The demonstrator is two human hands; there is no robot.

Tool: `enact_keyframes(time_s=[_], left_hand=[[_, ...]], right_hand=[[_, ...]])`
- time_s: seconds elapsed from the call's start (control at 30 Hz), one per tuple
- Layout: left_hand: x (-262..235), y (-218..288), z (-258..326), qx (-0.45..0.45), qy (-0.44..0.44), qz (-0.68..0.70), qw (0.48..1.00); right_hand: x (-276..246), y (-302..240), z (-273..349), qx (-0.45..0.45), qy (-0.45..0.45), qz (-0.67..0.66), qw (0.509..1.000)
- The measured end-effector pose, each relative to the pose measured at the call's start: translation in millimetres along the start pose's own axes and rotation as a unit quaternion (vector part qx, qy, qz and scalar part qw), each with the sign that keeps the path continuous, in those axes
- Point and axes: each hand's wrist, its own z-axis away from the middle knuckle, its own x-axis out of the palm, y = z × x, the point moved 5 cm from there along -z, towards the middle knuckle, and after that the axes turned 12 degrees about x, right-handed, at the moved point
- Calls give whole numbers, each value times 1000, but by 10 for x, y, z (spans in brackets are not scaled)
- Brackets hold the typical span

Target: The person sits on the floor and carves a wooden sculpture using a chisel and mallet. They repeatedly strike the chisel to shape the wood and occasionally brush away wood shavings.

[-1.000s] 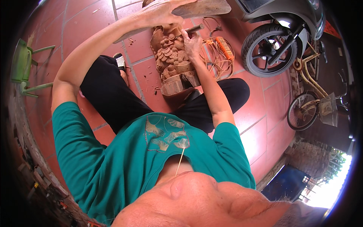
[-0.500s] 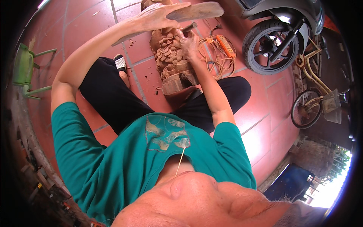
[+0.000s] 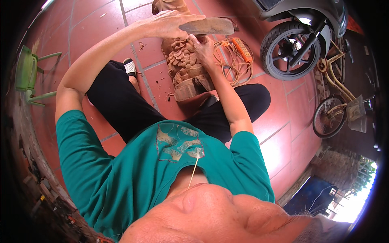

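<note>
On the red tiled floor [image 3: 97, 32], between the crossed legs, a carved wooden figure [image 3: 184, 67] is stood, long axis running away from the body. A flat wooden mallet [image 3: 208, 26] is gripped in the left hand [image 3: 168, 22], raised just above the carving. The right hand [image 3: 202, 46] is closed against its top; what is held cannot be told.

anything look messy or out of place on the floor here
Small wood chips lie scattered on the red tiles beside the carved wooden figure, and an orange cord sits in a loose tangle to its right. Nothing looks damaged.
</note>
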Motion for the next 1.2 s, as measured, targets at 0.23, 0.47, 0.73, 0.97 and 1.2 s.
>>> enact_keyframes(time_s=[0.23,0.47,0.73,0.97,1.2], left_hand=[[-96,59,34,-79,-50,34,995],[-545,431,-55,-48,-40,52,997],[-18,53,41,39,48,-17,998],[-298,314,-76,-79,-39,21,996],[-71,74,27,-5,21,-3,1000]], right_hand=[[-76,121,23,-18,24,11,999],[-44,28,45,-4,32,23,999],[-9,22,31,-25,27,86,996],[-25,-169,100,-31,45,90,994],[-18,-132,51,-44,22,197,979]])
